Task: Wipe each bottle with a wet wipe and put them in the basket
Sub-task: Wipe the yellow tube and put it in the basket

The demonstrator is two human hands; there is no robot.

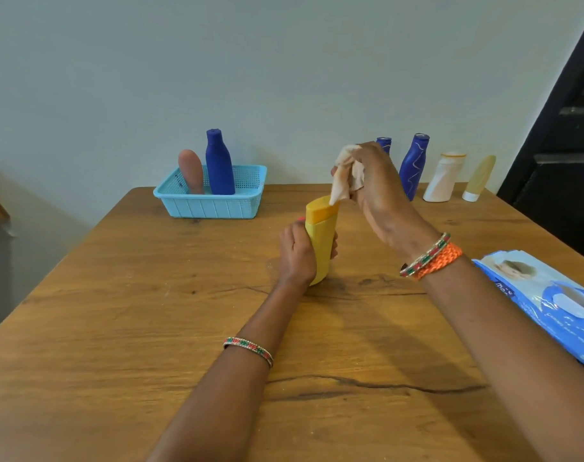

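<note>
My left hand [297,253] grips a yellow bottle [322,235] standing upright on the wooden table [117,328]. Just above its cap, my right hand [377,185] holds a crumpled, soiled wet wipe [345,176] whose lower corner touches the cap. A light blue basket [214,200] at the back left holds a dark blue bottle [220,163] and a brown bottle [191,171], both upright. Along the back right stand a blue bottle [413,166], another blue bottle [383,145] mostly hidden behind my right hand, a white bottle [443,178] and a pale yellow tube [479,178].
A blue pack of wet wipes [543,301] lies at the table's right edge, beside my right forearm. A plain wall stands right behind the table. A dark door or cabinet [570,145] rises at the far right.
</note>
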